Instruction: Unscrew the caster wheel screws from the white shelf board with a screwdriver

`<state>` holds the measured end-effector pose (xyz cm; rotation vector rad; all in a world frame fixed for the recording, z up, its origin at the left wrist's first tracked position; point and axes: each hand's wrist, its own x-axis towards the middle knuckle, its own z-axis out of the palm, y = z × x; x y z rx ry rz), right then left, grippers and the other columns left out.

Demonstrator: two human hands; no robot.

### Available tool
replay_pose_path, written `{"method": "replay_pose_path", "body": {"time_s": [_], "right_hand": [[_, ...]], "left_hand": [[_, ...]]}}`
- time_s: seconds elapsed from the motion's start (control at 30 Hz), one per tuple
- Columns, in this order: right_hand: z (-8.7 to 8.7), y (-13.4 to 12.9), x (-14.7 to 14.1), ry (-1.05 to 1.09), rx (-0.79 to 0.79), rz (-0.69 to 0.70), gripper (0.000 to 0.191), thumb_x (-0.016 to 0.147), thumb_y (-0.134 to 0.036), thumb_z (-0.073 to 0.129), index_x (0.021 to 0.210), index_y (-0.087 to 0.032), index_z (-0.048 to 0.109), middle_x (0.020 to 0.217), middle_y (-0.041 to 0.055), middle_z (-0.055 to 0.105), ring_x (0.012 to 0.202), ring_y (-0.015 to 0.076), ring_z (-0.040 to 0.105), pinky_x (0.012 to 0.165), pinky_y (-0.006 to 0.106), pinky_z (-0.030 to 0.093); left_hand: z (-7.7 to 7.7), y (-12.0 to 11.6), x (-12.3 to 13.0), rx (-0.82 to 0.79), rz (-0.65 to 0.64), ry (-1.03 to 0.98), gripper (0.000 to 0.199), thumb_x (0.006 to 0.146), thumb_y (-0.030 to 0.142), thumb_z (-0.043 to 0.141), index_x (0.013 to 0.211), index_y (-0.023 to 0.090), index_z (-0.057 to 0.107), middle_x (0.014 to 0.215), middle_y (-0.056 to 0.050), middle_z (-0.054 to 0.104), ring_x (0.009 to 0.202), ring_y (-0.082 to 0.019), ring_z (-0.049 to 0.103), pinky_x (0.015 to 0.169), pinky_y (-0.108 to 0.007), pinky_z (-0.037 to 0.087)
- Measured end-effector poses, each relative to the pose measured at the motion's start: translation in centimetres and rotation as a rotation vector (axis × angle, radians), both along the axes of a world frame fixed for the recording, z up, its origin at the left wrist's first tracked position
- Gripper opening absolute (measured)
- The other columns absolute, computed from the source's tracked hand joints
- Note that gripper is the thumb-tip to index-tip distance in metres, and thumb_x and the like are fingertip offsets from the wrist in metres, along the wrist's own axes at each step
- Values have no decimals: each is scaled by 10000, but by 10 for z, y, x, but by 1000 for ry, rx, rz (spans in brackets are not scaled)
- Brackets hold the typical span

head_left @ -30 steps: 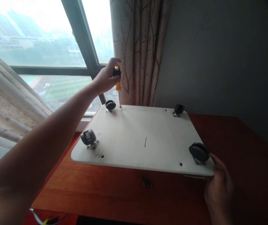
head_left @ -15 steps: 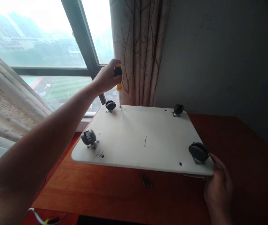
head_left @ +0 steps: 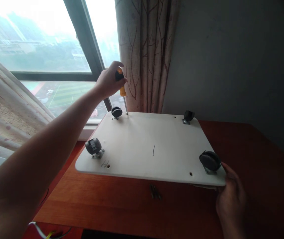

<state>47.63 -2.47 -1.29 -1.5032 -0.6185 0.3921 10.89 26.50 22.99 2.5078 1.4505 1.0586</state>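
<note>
My left hand (head_left: 109, 79) is closed around the yellow-and-black handle of a screwdriver (head_left: 122, 91). The shaft leans a little to the left, and its tip meets a screw (head_left: 127, 113) at the far left of a white board (head_left: 142, 146). Black casters (head_left: 117, 112) stand up from the board's corners on metal plates. At the near right corner my right hand (head_left: 231, 196) grips the board's edge beside a caster (head_left: 210, 161); its fingertips are partly hidden. Open holes (head_left: 191, 174) show near the other corners.
Several screws (head_left: 154, 192) lie on the reddish wooden table (head_left: 102, 199) in front of the board. Behind are a window (head_left: 54, 76) and patterned curtains (head_left: 149, 59). A grey wall (head_left: 231, 66) rises at the right. White and yellow cables (head_left: 38, 229) lie below the table's near left edge.
My left hand has shifted slightly left, tilting the screwdriver's handle leftward while its tip stays on the screw. My right hand stays on the board's corner.
</note>
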Motion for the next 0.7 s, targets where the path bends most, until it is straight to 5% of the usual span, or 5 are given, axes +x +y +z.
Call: {"method": "replay_pose_path", "body": {"time_s": [0.1,0.3,0.5,0.7], "right_hand": [[0,-1,0,-13,-10,22,534,892,-543,536,1233,-157,675,1176,117,685,1023,301,653,754,377,524],[-2,0,1,-2,-18,-7,535,885,-545,538,1238,-171,683,1186,105,685,1042,301,649,777,387,527],[-3,1,1,33,-1,-14,472,892,-486,546,1208,-170,697,1159,95,690,1045,291,640,792,381,517],[-1,1,0,78,15,-32,419,882,-443,573,1170,-173,716,1092,83,703,995,273,642,768,358,498]], "left_hand": [[1,-4,2,77,171,57,580,843,396,660,1380,295,467,896,4,596,826,-193,474,789,-394,392],[2,-4,7,0,20,-28,725,803,235,629,1492,264,407,1063,-32,675,879,-211,546,819,-401,436],[5,-10,7,55,224,124,681,817,511,672,1435,309,470,995,-34,623,916,-250,484,837,-452,373],[6,-6,5,3,55,55,615,867,367,583,1457,281,430,1080,-56,623,944,-241,509,862,-443,387]]}}
